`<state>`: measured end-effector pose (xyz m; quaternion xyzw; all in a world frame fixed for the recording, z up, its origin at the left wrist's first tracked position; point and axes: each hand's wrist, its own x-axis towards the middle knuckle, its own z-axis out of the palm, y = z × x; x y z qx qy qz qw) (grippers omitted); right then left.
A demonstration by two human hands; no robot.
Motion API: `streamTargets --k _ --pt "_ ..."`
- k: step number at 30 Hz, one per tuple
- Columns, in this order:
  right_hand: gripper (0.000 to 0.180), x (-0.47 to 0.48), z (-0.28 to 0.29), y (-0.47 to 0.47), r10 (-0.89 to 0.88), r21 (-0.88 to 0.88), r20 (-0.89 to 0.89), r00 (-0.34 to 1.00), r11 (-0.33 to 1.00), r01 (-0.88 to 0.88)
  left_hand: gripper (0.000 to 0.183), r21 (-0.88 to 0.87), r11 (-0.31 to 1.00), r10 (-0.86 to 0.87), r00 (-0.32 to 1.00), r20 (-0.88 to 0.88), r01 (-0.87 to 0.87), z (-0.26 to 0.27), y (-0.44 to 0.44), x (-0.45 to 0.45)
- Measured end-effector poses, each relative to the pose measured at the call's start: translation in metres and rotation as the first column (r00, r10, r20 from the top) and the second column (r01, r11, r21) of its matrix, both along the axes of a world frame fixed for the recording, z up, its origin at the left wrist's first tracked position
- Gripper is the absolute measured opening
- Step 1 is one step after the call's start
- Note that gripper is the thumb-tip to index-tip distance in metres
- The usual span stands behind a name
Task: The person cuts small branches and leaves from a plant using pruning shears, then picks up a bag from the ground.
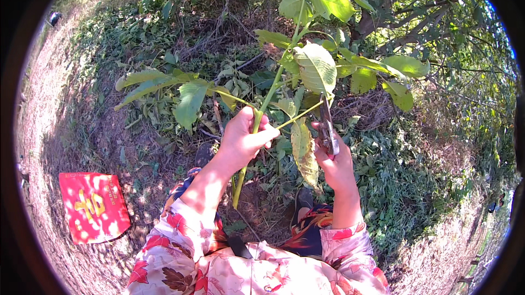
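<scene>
My left hand grips the green stem of a leafy cut branch, which rises away from me with its bare lower end below the fist. In my right hand is a pair of pruning shears, blades pointing up. The blade tips meet a side leaf stalk near the base of a broad leaf; whether they close on it cannot be told. A yellowed, spotted leaf hangs between my hands. More leaves spread left and right of the main stem.
On the ground at left lies a red bag bearing yellow writing. Cut leaves and weeds cover the soil around my shoes. A tree with thick branches stands ahead at right, with dry twigs beneath it.
</scene>
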<state>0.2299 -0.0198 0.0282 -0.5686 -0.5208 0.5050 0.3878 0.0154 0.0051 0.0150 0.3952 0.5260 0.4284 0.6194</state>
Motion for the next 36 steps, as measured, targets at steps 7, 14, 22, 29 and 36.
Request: streamTargets --k 7,14,22,29,36 --pt "0.039 0.002 -0.008 0.002 -0.060 0.065 0.155 0.986 0.997 0.050 0.028 0.003 1.000 0.001 0.999 -0.044 -0.001 -0.001 0.002 0.002" --pt "0.045 0.013 -0.023 0.010 -0.245 -0.049 -0.286 0.926 0.969 0.241 0.030 -0.016 0.998 0.066 0.998 -0.008 -0.066 -0.002 0.002 -0.003" --pt "0.048 0.003 -0.037 0.002 0.058 0.159 0.182 0.981 0.983 -0.088 0.029 -0.006 0.991 0.133 0.991 -0.021 -0.133 -0.001 0.006 -0.003" --pt "0.053 -0.003 -0.030 0.000 0.207 0.199 0.252 0.945 0.945 -0.260 0.027 0.094 0.991 0.100 0.995 -0.015 -0.098 -0.005 0.002 -0.008" --pt "0.048 0.000 -0.046 -0.001 0.188 0.093 0.069 0.980 0.977 -0.194 0.026 0.072 0.997 0.024 0.971 -0.237 -0.007 0.005 0.002 0.000"
